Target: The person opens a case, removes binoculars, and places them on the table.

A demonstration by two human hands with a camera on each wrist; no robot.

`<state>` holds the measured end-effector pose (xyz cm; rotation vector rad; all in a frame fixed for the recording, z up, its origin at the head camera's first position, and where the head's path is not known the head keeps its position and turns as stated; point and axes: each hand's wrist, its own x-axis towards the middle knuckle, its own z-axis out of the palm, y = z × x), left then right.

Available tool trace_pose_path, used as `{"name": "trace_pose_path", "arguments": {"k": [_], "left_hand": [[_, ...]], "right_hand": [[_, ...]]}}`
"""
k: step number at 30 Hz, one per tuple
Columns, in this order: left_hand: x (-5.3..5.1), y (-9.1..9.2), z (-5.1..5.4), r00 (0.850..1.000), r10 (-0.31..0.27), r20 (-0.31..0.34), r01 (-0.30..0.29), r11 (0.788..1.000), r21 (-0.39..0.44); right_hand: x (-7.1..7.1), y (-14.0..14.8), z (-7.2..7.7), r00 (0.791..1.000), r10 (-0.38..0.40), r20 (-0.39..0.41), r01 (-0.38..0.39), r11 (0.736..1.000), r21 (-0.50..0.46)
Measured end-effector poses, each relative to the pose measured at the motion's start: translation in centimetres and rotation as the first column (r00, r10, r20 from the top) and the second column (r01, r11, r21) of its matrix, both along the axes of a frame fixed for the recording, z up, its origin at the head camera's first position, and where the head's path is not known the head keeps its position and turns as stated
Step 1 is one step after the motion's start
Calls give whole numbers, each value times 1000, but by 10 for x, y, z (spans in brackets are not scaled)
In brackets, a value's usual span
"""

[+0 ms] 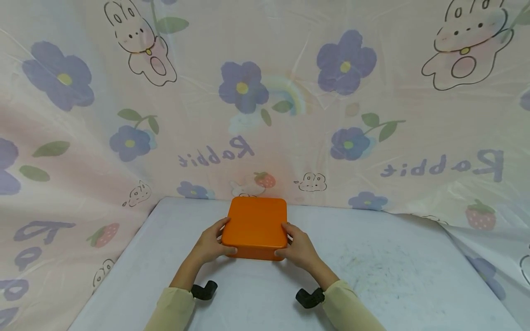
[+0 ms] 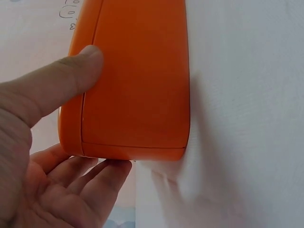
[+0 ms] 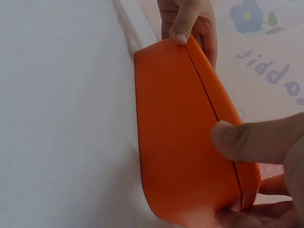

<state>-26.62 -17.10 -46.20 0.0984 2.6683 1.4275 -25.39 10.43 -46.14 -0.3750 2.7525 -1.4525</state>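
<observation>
An orange box (image 1: 256, 223) with rounded corners and a thin seam below its top sits on the white table, close to the far edge. My left hand (image 1: 212, 243) grips its left near corner; in the left wrist view the thumb (image 2: 90, 61) lies on the front face and the fingers (image 2: 99, 185) on the left side. Around the right near corner, my right hand (image 1: 300, 247) holds it the same way, with the thumb (image 3: 228, 140) on the front face in the right wrist view. What the box contains is hidden.
A white-covered table (image 1: 397, 266) with faint grey marks on its right part lies under the box. Behind and at the sides hangs a curtain (image 1: 285, 133) printed with rabbits and flowers. Black wrist mounts (image 1: 204, 290) are worn on both wrists.
</observation>
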Motion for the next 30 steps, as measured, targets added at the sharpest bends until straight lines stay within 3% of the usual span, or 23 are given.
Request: {"name": "trace_pose_path", "arguments": {"k": [30], "left_hand": [[1, 2, 1, 1000, 17, -7, -17, 1000, -24]], "right_hand": [[0, 1, 1, 1000, 17, -4, -17, 999, 27]]}}
